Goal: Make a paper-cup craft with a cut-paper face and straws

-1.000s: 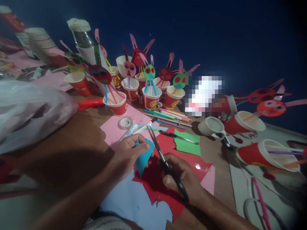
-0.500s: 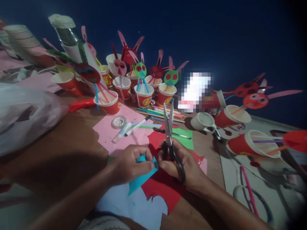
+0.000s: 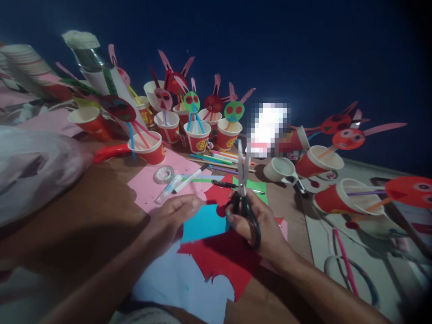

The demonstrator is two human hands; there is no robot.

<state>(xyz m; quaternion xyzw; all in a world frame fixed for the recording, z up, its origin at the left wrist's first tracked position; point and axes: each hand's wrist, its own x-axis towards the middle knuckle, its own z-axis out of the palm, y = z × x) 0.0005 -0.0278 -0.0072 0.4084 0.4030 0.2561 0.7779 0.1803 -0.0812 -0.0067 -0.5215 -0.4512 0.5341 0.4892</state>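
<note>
A piece of blue paper point(image 3: 205, 223) lies between my hands, above sheets of red paper point(image 3: 226, 258) and pale blue paper point(image 3: 182, 283). My left hand point(image 3: 173, 216) is closed on its left edge, thumb hidden behind the fingers or paper. Black-handled scissors point(image 3: 242, 177) are gripped in my right hand point(image 3: 261, 225), blades pointing up and away, slightly parted and blurred. The right thumb also touches the right end of the blue paper. Beyond the hands lie a black pen point(image 3: 224, 184), a white marker point(image 3: 191, 179), a glue tube point(image 3: 168, 189) and a tape roll point(image 3: 164, 174) on pink paper point(image 3: 143, 184).
Several red paper cups point(image 3: 148, 155) with paper animal faces on straws stand along the back and right. A white mug point(image 3: 279, 171) stands right of the straws. At left are a plastic bag point(image 3: 37, 171) and a flask point(image 3: 97, 72). A glowing pixelated patch point(image 3: 268, 128) stands behind.
The blue paper has turned flatter and now spans both hands. My left hand has shifted left to its edge. The scissors have tilted slightly right; the whole view has shifted a little.
</note>
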